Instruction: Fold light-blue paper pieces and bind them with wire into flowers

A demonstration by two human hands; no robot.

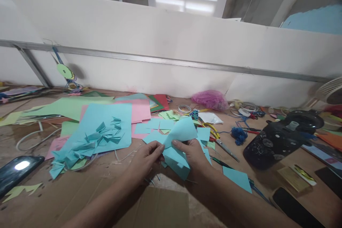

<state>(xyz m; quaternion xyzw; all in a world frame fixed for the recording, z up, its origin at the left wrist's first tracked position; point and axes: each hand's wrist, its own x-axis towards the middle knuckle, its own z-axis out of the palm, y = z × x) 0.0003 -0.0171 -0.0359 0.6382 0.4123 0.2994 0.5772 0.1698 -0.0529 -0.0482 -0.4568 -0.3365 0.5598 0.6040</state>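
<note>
Between my two hands is a sheet of light blue paper (183, 128), bent over on itself, with its upper part curling up and a lower part hanging below my thumbs. My left hand (151, 155) pinches its left edge between thumb and fingers. On the right side, my right hand (192, 151) grips it with the thumb pressed on top. Several blue paper squares (167, 124) lie behind and around the hands. To the left, a cluster of small folded blue paper pieces (103, 133) rests on a stack of larger blue sheets (107, 112).
Right of my hands lie scissors (227, 149) with yellow handles, a ball of blue yarn (239, 135) and a dark bottle (269, 146). A phone (20, 172) is at far left. Green sheets (69, 107) and a pink plastic bag (210, 99) sit near the white wall (128, 32).
</note>
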